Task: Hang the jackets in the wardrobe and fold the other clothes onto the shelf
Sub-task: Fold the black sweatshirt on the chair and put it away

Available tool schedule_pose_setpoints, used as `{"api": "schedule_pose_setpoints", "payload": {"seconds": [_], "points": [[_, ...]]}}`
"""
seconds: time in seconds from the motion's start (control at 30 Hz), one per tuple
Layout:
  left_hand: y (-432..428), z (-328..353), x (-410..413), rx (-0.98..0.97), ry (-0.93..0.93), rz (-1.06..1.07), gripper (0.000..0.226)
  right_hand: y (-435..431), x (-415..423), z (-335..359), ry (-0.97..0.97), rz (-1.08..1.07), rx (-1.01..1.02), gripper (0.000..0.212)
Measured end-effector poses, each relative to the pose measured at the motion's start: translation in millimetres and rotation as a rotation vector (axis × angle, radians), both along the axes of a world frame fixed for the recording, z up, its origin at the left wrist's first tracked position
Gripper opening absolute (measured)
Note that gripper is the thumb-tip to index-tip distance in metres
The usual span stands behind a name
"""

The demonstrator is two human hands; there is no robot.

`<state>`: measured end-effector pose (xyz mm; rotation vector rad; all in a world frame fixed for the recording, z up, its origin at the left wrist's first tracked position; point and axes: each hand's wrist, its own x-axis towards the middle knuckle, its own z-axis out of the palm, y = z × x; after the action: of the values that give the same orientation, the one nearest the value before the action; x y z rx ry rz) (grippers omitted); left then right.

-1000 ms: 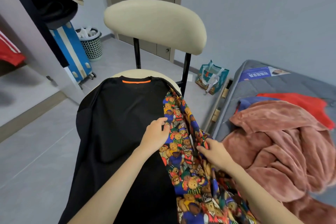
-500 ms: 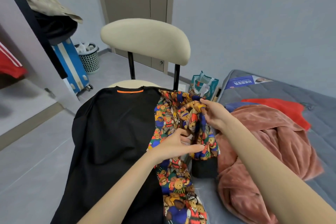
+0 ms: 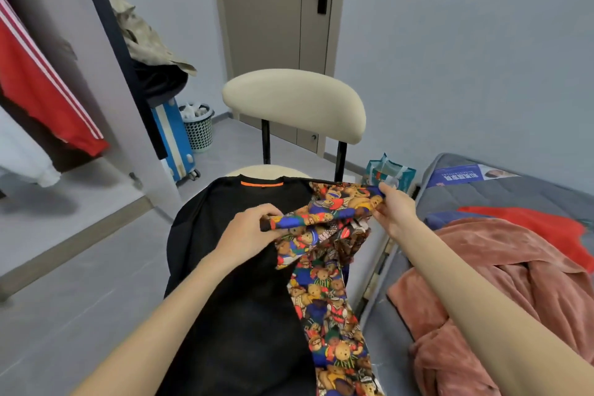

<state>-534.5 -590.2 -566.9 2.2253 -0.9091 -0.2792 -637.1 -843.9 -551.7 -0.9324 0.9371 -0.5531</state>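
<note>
Both hands had moved apart since a moment before. The bear cloth (image 3: 328, 299) had been bunched up between them, and now its top edge was pulled into a band from one hand to the other.

On the far left, a red jacket (image 3: 41, 90) with white stripes hung inside the wardrobe (image 3: 109, 112). Next to the wardrobe stood a blue suitcase (image 3: 175, 145) with a dark heap (image 3: 160, 83) and a tan cloth (image 3: 144, 35) above it. A small basket (image 3: 200, 132) sat just beside the suitcase.

A black shirt (image 3: 231, 283) lay spread over the seat of the chair (image 3: 295, 103), with its orange tag (image 3: 262, 183) up near the chair's back. The left hand (image 3: 247, 231) was over the black shirt, and its fingers were curled round the left end of the bear cloth's edge. The rest of the bear cloth hung down along the right side of the black shirt and touched it.

The right hand (image 3: 395, 212) pinched the other end of the edge, a bit higher up than the left hand. Behind it, a green bag (image 3: 390, 172) sat on the floor by the bed (image 3: 501, 193). A pink blanket (image 3: 514, 283) lay rumpled on the bed, with a red cloth (image 3: 527, 222) and a bit of blue cloth (image 3: 440, 219) behind it.
</note>
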Motion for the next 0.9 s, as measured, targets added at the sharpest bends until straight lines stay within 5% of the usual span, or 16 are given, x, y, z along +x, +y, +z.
{"api": "schedule_pose_setpoints", "payload": {"seconds": [0.17,0.47,0.8,0.9], "points": [[27,18,56,0.016,-0.018,0.081,0.027,11,29,-9,0.074,0.034,-0.046,0.02],[33,-32,162,-0.377,0.522,0.658,0.019,11,134,-39,0.305,0.196,-0.297,0.023],[31,-132,248,-0.245,0.309,0.84,0.034,23,243,-129,0.541,0.319,-0.539,0.049],[35,-154,261,-0.216,0.236,0.811,0.028,24,251,-158,0.466,0.382,-0.547,0.028]]}}
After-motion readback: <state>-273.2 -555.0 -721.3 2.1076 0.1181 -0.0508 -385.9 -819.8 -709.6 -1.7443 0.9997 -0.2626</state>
